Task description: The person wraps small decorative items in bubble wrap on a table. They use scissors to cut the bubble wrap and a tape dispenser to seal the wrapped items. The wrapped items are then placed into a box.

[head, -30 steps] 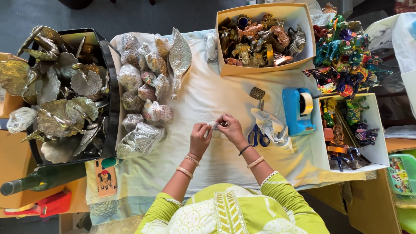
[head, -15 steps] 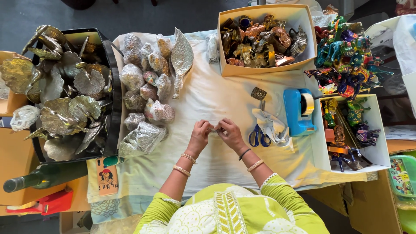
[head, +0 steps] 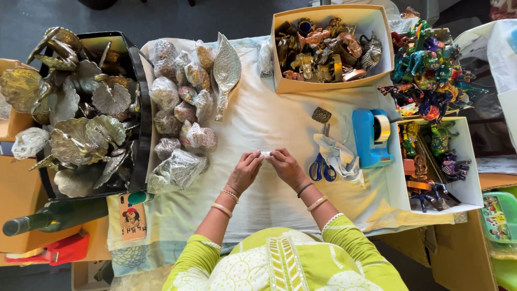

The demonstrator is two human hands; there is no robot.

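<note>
Left hand point(head: 245, 171) and right hand point(head: 287, 167) fingers pinching small white wrapped object point(head: 265, 155) together over white-clothed bench point(head: 258, 124); blue-handled scissors point(head: 319, 168) just beside right hand

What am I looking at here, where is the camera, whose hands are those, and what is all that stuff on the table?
This is one view from a camera worn on a person's head, looking straight down at their own two bare hands. No machine is involved. The left hand and right hand meet over a white cloth and pinch a small pale item between the fingertips; it is too small to identify. To the right lie blue-handled scissors and a blue tape dispenser. On the left are plastic-wrapped ornaments and a black bin of metal leaf-shaped dishes. At the top sits a cardboard box of brass figurines, with brightly painted figurines on the right.
</note>
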